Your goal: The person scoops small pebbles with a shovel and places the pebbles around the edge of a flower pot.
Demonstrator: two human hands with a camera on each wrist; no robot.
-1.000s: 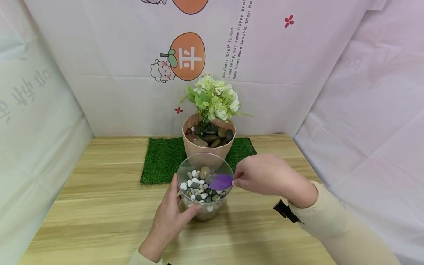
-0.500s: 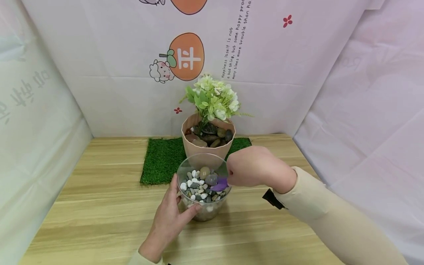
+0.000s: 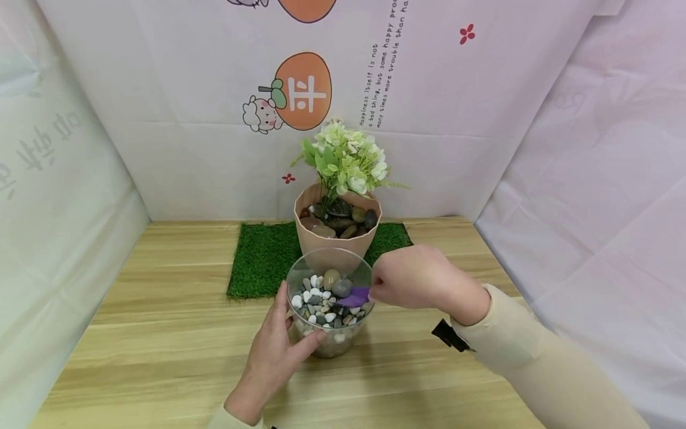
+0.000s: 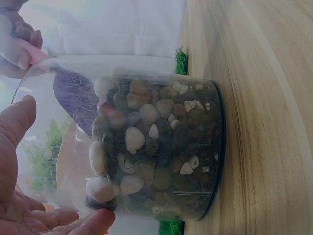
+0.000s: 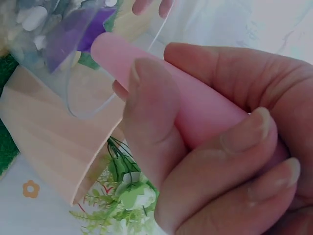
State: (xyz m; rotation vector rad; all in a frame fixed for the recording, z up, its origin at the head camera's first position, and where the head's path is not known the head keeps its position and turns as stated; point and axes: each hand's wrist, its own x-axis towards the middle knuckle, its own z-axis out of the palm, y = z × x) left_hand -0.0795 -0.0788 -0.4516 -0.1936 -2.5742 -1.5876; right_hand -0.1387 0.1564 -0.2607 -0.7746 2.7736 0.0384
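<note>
A clear plastic container [image 3: 334, 347] with several white, grey and tan pebbles [image 3: 320, 301] in its lower part stands on the wooden table. My left hand [image 3: 276, 345] holds it from the left, thumb toward the front and fingers around the side. Over the right rim, my right hand [image 3: 415, 277] grips a small garden trowel by its pink handle [image 5: 195, 107]. Inside the container, the trowel's purple blade [image 3: 354, 297] lies tilted low over the pebbles, beside a larger grey stone [image 3: 342, 287] and a tan one [image 3: 331, 279]. In the left wrist view the blade [image 4: 76, 100] shows through the clear wall.
Just behind the container stands a peach flowerpot [image 3: 337, 247] holding large dark stones [image 3: 340, 225] and white-green flowers [image 3: 348, 158]. It sits on a green turf mat [image 3: 262, 262]. White printed cloth [image 3: 203, 161] encloses the table [image 3: 161, 333] at the back and sides.
My right hand moved left over the container, then slightly back right and toward me. The trowel blade changed its tilt, uncovering the grey stone. My left hand and the container stayed put.
</note>
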